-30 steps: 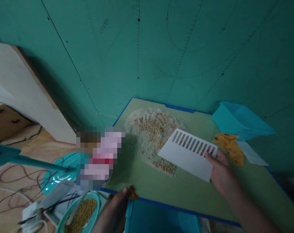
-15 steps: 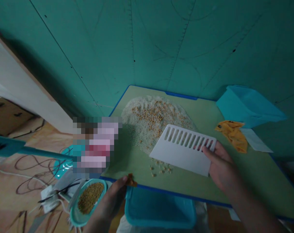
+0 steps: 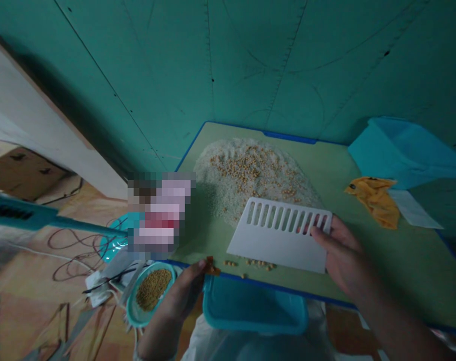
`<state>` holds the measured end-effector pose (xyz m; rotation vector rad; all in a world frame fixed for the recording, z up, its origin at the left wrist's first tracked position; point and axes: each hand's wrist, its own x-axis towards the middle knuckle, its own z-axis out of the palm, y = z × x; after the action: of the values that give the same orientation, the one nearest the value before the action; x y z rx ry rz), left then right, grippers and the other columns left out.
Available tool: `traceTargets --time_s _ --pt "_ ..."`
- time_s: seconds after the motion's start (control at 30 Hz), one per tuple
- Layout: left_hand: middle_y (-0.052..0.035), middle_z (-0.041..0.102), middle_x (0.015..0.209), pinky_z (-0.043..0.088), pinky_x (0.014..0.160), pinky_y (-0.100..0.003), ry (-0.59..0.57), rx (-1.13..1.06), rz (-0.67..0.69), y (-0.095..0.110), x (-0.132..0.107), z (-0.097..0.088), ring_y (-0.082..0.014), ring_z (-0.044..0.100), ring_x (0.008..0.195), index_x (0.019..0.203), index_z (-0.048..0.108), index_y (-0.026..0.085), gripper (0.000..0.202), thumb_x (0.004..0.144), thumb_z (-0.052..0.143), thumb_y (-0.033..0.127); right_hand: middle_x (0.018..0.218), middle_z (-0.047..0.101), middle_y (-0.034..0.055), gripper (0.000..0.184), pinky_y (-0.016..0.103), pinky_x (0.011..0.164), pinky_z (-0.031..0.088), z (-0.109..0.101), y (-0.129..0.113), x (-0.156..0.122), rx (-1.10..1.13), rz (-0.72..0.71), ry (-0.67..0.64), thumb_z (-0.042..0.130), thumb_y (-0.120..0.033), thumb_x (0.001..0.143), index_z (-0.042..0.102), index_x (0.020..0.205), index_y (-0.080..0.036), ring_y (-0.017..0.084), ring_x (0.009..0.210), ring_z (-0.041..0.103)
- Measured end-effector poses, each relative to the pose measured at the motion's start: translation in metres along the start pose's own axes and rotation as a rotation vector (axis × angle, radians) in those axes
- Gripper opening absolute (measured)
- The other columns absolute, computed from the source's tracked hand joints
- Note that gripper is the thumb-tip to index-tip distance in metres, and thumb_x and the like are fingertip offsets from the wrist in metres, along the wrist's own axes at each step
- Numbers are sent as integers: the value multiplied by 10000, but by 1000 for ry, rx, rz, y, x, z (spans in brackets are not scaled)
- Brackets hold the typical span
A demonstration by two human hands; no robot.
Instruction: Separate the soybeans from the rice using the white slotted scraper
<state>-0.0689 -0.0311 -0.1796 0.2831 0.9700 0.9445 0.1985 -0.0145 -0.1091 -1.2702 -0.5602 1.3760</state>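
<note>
My right hand (image 3: 346,258) grips the right end of a white slotted plastic scraper (image 3: 276,245), thumb on its face. The scraper's lower edge is down at the board, just behind several loose soybeans (image 3: 260,263) near the front edge. Beyond it spreads a pile of white rice-like grains (image 3: 212,150) with yellow soybeans (image 3: 246,170) mixed on top. At the front edge, my left hand (image 3: 184,288) is closed at the left corner of a teal plastic tub (image 3: 250,323), its thumb beside a small orange-brown piece (image 3: 211,265). Its other fingers are mostly hidden.
A green, blue-edged tabletop (image 3: 363,240) stands against the teal wall (image 3: 250,60). On its right lie a blue fabric bag (image 3: 404,150), an orange cloth (image 3: 378,203) and white paper (image 3: 416,208). A bowl of soybeans (image 3: 154,288), cables and a pixelated object (image 3: 163,215) are at left.
My right hand has drawn the scraper toward the front edge, with loose soybeans pushed ahead of it to the edge. My left hand stays at the tub's corner. The view has shifted slightly.
</note>
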Motion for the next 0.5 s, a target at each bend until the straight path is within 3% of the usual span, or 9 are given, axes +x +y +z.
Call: traceTargets --time_s 0.13,0.33,0.5 --pt "-12 772 726 520 681 -258 1 14 -15 1 -1 0 -201 685 722 724 748 196 186 593 745 327 781 682 15 293 336 624 515 2 3 -6 0 26 -25 729 -287 663 592 918 -240 205 679 642" --pt "-14 772 856 475 839 -298 27 -13 -15 2 -4 5 -248 657 924 789 746 201 245 583 745 335 800 683 19 238 324 616 512 5 8 -9 10 48 -106 678 -272 729 573 941 -244 196 687 647" --pt "-29 774 800 482 801 -300 0 -25 -79 3 -6 7 -254 674 867 774 749 183 284 563 752 374 836 685 20 228 335 634 511 4 11 -10 -7 42 -125 656 -265 753 558 958 -243 204 721 650"
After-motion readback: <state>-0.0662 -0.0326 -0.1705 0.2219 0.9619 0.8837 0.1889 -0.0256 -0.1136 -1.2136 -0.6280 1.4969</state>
